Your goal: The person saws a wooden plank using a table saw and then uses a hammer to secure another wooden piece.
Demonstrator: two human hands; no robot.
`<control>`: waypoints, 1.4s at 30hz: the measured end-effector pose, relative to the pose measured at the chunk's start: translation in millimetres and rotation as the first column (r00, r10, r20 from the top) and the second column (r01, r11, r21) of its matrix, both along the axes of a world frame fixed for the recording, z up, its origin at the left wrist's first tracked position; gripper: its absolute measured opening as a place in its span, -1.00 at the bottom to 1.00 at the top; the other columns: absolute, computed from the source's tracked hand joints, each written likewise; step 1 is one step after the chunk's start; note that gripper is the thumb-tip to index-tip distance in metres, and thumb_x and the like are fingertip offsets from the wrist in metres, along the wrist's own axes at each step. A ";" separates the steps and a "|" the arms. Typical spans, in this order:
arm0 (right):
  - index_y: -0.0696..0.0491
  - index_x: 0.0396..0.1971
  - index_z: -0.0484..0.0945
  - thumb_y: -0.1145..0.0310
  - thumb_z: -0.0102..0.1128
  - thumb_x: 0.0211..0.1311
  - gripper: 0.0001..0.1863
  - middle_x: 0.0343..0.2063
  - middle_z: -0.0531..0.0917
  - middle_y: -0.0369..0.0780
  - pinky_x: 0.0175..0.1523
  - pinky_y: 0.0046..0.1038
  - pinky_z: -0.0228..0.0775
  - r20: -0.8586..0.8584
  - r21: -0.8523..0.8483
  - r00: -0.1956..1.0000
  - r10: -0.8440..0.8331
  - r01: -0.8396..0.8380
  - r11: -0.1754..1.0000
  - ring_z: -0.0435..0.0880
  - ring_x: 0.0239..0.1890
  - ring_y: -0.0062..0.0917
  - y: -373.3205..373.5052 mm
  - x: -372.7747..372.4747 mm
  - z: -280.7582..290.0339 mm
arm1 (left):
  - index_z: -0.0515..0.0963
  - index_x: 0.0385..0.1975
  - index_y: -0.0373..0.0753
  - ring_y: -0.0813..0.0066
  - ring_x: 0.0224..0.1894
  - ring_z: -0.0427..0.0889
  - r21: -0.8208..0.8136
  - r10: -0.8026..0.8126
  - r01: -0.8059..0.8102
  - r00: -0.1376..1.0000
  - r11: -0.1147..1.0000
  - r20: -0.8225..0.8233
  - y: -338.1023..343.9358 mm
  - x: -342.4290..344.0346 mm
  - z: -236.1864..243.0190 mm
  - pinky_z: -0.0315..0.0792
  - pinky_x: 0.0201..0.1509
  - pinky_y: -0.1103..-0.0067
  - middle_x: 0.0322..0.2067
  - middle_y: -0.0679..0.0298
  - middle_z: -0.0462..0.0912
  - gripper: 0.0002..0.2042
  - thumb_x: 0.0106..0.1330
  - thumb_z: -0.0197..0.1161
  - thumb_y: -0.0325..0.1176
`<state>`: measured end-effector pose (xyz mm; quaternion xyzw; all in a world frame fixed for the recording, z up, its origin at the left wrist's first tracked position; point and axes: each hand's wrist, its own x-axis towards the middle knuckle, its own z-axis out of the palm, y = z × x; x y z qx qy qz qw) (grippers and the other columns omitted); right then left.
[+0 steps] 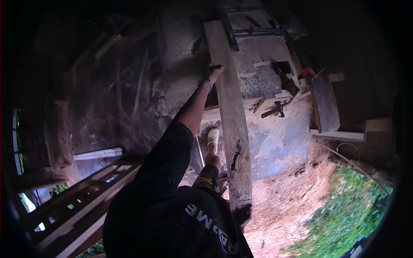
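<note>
A long, worn wooden plank (pixel 232 107) runs from the far middle down toward my body. My left hand (pixel 216 72), with a band at its wrist, is closed on the plank's left edge toward its far end. At the near end, my right hand (pixel 241 215) is in deep shadow, closed around the plank; its separate fingers hardly show. A dark, ragged split (pixel 235 155) marks the plank's face near that end. To the right of the plank, a hammer (pixel 275 111) lies beside a low wooden bench (pixel 258 102).
My foot in a pale clog (pixel 213 136) stands left of the plank. A wide saw-like blade with a red handle (pixel 308 72) leans at the right. Stacked timber (pixel 81 206) fills the lower left. Sawdust (pixel 275 210) and grass (pixel 344 215) lie at the lower right.
</note>
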<state>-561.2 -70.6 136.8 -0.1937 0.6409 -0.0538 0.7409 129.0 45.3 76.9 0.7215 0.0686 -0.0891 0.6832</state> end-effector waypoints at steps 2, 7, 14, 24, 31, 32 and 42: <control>0.05 -0.09 0.45 -0.06 -0.01 0.31 -0.54 -0.24 0.52 -0.31 -0.05 -0.42 0.33 -0.002 0.003 1.000 0.025 -0.025 1.000 0.48 -0.20 -0.52 -3.7 2.1 1.0 | 0.61 -0.24 -0.28 0.47 -0.19 0.59 0.048 0.006 -0.005 1.000 0.999 -0.012 0.3 3.7 16.6 0.41 -0.07 0.52 -0.30 0.28 0.68 -0.69 0.09 0.40 -0.24; 0.05 -0.11 0.45 -0.03 -0.02 0.32 -0.57 -0.27 0.52 -0.30 -0.08 -0.43 0.33 0.017 -0.010 0.994 0.104 -0.104 0.995 0.48 -0.22 -0.51 -17.6 21.0 9.0 | 0.62 -0.27 -0.24 0.46 -0.19 0.60 0.259 0.018 -0.035 0.997 0.965 0.069 21.4 25.2 46.4 0.40 0.01 0.51 -0.30 0.26 0.69 -0.73 0.09 0.38 -0.23; 0.05 -0.15 0.44 0.00 -0.03 0.33 -0.61 -0.31 0.51 -0.28 -0.11 -0.44 0.34 0.029 -0.086 0.991 0.128 -0.126 0.988 0.48 -0.25 -0.51 -28.1 36.1 30.0 | 0.49 -0.06 -0.21 0.41 -0.13 0.57 0.101 0.025 -0.028 0.999 0.994 0.031 1.5 34.5 72.7 0.41 0.04 0.47 -0.20 0.25 0.63 -0.54 0.10 0.38 -0.11; 0.04 -0.19 0.42 0.05 -0.04 0.35 -0.66 -0.36 0.50 -0.26 -0.16 -0.46 0.34 0.152 -0.115 0.969 0.197 -0.181 0.977 0.47 -0.30 -0.49 -9.5 79.6 68.3 | 0.56 -0.25 -0.26 0.65 -0.24 0.53 -0.338 -0.018 0.060 0.992 0.939 0.127 -7.3 -49.1 -23.8 0.46 -0.14 0.59 -0.31 0.31 0.61 -0.68 0.39 0.07 -0.11; 0.04 -0.22 0.41 0.09 -0.05 0.37 -0.70 -0.40 0.49 -0.24 -0.20 -0.47 0.35 0.310 -0.158 0.943 0.121 -0.075 0.985 0.47 -0.33 -0.49 24.3 104.3 95.4 | 0.49 -0.23 -0.30 0.51 -0.53 0.51 0.080 0.168 -0.209 0.920 0.975 0.354 -4.4 -217.0 109.9 0.45 -0.38 0.51 -0.62 0.23 0.52 -0.68 0.24 0.23 -0.14; -0.03 -0.28 0.40 0.11 -0.11 0.41 -0.76 -0.50 0.35 -0.37 -0.27 -0.50 0.25 0.139 -0.564 0.918 0.372 -0.236 0.792 0.36 -0.42 -0.59 24.1 99.9 64.2 | 0.49 -0.21 -0.31 0.47 -0.54 0.52 0.094 0.197 -0.251 0.901 0.963 0.387 5.4 -209.3 109.2 0.45 -0.40 0.48 -0.62 0.21 0.52 -0.66 0.24 0.23 -0.13; 0.35 -0.11 0.35 0.47 0.28 0.02 -0.55 -0.29 0.48 0.07 -0.02 -0.15 0.40 -0.088 -0.934 0.661 0.745 -0.316 0.170 0.48 -0.20 0.02 -25.6 174.5 14.5 | 0.27 -0.67 -0.09 0.54 -0.70 0.26 -0.880 -0.166 -0.476 0.868 -0.007 -0.468 -55.1 -66.7 36.5 0.23 -0.61 0.57 -0.74 0.41 0.23 -0.67 0.41 0.00 -0.25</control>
